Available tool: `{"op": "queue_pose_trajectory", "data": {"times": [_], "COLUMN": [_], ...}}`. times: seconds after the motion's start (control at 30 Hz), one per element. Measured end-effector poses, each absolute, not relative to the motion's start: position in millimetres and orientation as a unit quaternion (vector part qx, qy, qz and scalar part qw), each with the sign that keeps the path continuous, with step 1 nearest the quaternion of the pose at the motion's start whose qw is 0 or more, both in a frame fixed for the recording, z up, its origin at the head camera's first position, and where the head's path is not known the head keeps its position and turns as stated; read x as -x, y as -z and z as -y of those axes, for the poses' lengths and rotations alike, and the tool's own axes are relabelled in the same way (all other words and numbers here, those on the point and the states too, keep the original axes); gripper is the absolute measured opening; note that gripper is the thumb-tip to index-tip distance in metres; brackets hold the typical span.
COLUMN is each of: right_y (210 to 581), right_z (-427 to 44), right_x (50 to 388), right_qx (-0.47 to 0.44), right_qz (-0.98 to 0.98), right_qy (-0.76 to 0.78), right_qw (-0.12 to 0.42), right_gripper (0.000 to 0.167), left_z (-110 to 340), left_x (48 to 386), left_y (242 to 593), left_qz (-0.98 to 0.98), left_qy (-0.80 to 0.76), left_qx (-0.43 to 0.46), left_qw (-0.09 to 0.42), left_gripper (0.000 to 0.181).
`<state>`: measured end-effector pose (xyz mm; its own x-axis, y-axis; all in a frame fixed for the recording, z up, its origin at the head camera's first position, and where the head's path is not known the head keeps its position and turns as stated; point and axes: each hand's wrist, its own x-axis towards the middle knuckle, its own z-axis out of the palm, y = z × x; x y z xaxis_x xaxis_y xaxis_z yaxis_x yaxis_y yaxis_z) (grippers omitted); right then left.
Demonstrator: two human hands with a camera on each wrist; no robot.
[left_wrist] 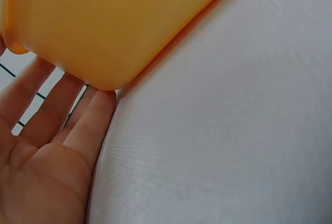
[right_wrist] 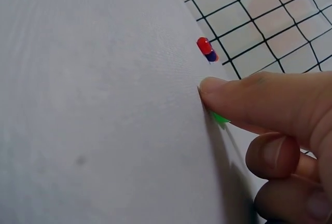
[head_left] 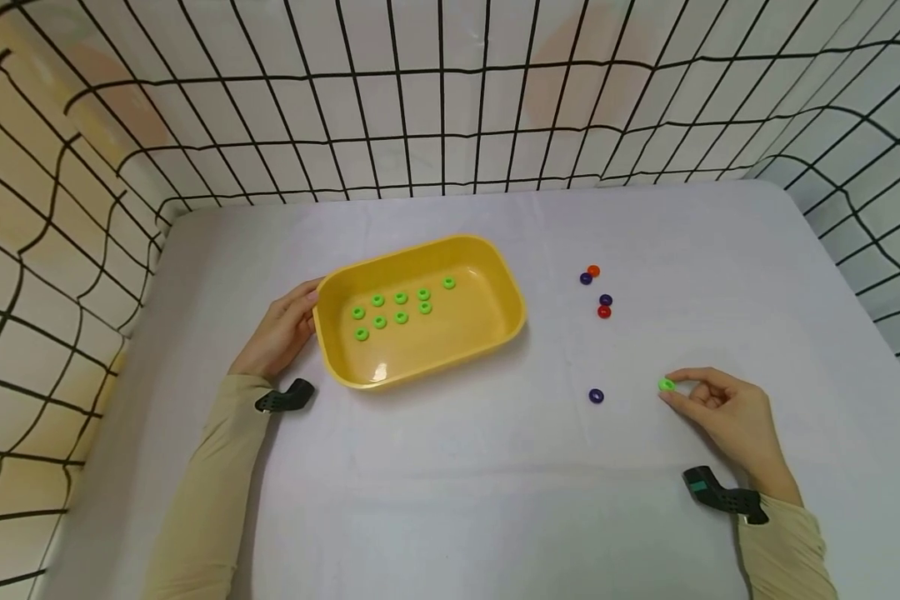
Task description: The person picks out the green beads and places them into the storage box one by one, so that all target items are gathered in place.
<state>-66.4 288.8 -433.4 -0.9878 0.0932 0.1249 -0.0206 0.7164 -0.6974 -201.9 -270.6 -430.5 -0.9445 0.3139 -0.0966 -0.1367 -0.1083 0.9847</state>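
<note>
A yellow tray (head_left: 450,348) with several small green ring beads (head_left: 401,317) in it stands left of the middle. At its left end, my left hand (head_left: 276,332) touches the outside of the wall and the rim; the left wrist view shows fairly straight fingers (left_wrist: 85,125) against the tray (left_wrist: 114,32). Over to the right, my right hand (head_left: 731,414) pinches a green ring bead (head_left: 667,384) between thumb and index finger, close to the tabletop. In the right wrist view the thumb (right_wrist: 259,97) hides most of this bead (right_wrist: 220,117).
Right of the tray lie an orange bead (head_left: 594,271), a red bead (head_left: 604,312) and several dark purple beads (head_left: 596,396). White cloth (head_left: 450,492) covers the table. Black wire grid panels (head_left: 442,133) rise along the back and both sides.
</note>
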Motion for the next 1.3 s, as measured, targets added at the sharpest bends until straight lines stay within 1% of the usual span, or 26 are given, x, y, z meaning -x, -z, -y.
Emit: {"op": "queue_pose_trajectory", "data": {"times": [0.17,0.47,0.67,0.9,1.0,1.1,1.3], "right_y": [433.6,432.2,430.3,420.1,409.9,395.1,342.9], "right_z": [-287.9,-285.9,-287.7,-294.6,-293.1,-286.7,-254.7], "right_x": [67.7,69.4,69.5,69.3,77.1,92.1,137.0], "right_qx": [0.026,0.037,0.052,0.063,0.049,0.024,-0.041], "right_qz": [0.922,0.920,0.916,0.908,0.909,0.913,0.914], "right_qy": [-0.380,-0.384,-0.393,-0.412,-0.411,-0.403,-0.397], "right_qw": [0.076,0.067,0.053,0.040,0.049,0.063,0.076], "right_gripper": [0.020,0.022,0.026,0.028,0.026,0.025,0.023], "left_z": [270.4,271.8,271.2,269.1,269.1,269.8,267.9], "left_x": [201.1,199.7,199.8,201.1,201.2,201.2,201.3], "left_y": [429.2,428.4,427.3,429.0,429.3,429.5,428.3], "left_qz": [-0.652,-0.655,-0.659,-0.654,-0.655,-0.653,-0.649], "left_qy": [-0.740,-0.738,-0.734,-0.737,-0.736,-0.738,-0.742], "left_qx": [-0.065,-0.061,-0.066,-0.067,-0.067,-0.067,-0.068], "left_qw": [0.152,0.151,0.151,0.158,0.156,0.156,0.154], "left_gripper": [0.047,0.048,0.053,0.054,0.053,0.053,0.055]}}
